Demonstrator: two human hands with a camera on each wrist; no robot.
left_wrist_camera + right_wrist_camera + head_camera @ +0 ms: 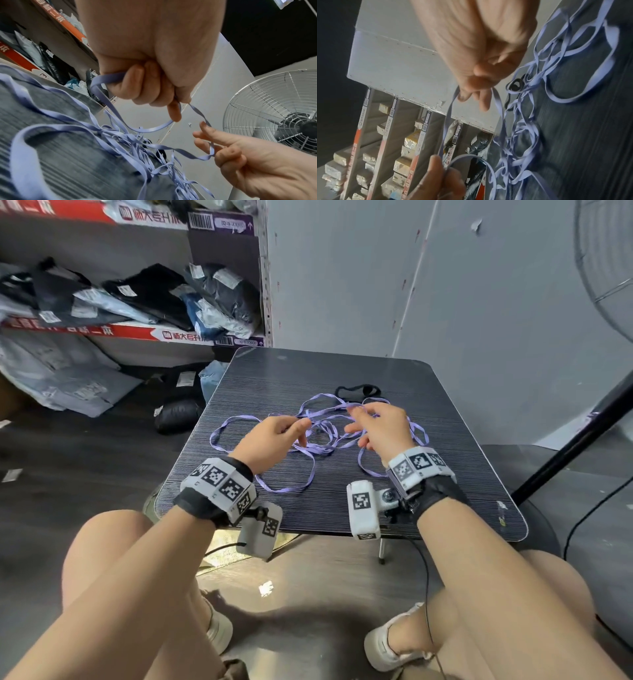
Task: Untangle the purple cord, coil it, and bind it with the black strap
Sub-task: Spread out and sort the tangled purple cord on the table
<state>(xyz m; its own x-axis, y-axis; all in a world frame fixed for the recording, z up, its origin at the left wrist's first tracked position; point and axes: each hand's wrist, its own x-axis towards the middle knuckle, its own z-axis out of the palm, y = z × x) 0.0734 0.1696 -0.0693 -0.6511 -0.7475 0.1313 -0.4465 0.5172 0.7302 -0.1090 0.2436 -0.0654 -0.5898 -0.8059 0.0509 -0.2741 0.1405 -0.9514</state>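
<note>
Over the counter: we work above a dark ribbed counter (428,392), seated, knees below its near edge.
Cord: the purple cord (294,489) lies in loose flat loops across the middle of the counter, with a denser knot of crossings between our hands.
Left hand: our left hand (274,440) has its fingers curled round one strand, lifted off the surface; the left wrist view shows the strand running out from under the curled fingers.
Right hand: our right hand (380,426) pinches the same raised stretch further along, other fingers loosely spread.
Handling: we judge the cord flat, soft, very light, with no stiffness to hold a loop; it will likely slip and twist. Best taken near a free end, though no end is plainly visible.
Strap: the black strap (358,390) rests at the far side, touching the outer cord loops, not yet used.
Stage: untangling, by our reading; coiling not begun.
Around: shelves with bagged parcels (154,292) at left, a wire fan (609,268) at right, a black pole (579,446) slanting past the counter's right edge.
In the way: overlapping loops near the strap may drag it along.
</note>
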